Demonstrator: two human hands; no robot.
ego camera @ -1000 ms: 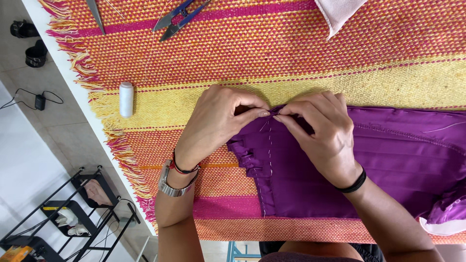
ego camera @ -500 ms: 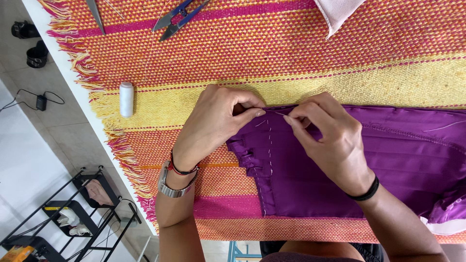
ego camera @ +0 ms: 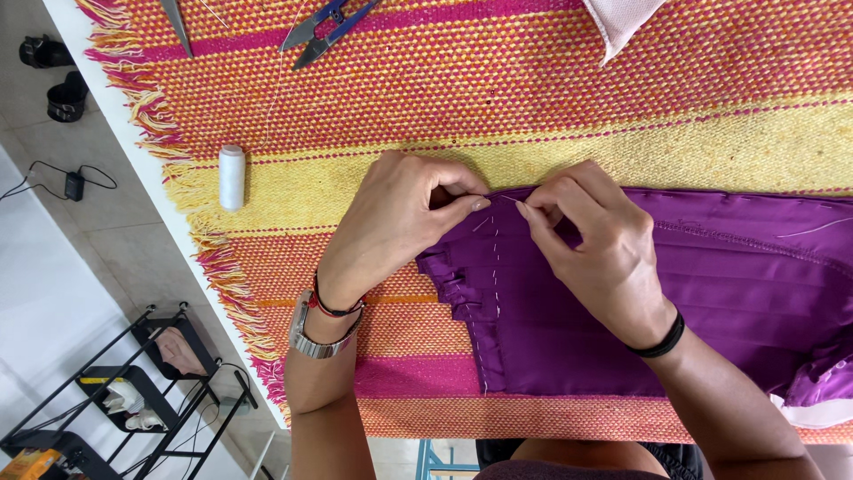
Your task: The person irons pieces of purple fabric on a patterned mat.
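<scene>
A purple pleated fabric (ego camera: 711, 284) lies on a woven orange, pink and yellow striped cloth (ego camera: 533, 98) that covers the table. My left hand (ego camera: 395, 227) pinches the fabric's upper edge between thumb and forefinger. Right beside it my right hand (ego camera: 595, 240) pinches the same edge, its fingertips almost touching the left ones. A line of white tacking stitches runs down the fabric below my fingers. Whether a needle is held is too small to tell.
A white thread spool (ego camera: 231, 176) lies on the cloth near the fringed left edge. Blue-handled thread snips (ego camera: 324, 27) and a scissor tip (ego camera: 178, 27) lie at the top. A pale fabric corner (ego camera: 622, 22) shows top right. A black rack (ego camera: 133, 391) stands on the floor.
My right hand has shifted slightly to the right along the fabric edge, with its wrist swinging out. The left hand has stayed in place.
</scene>
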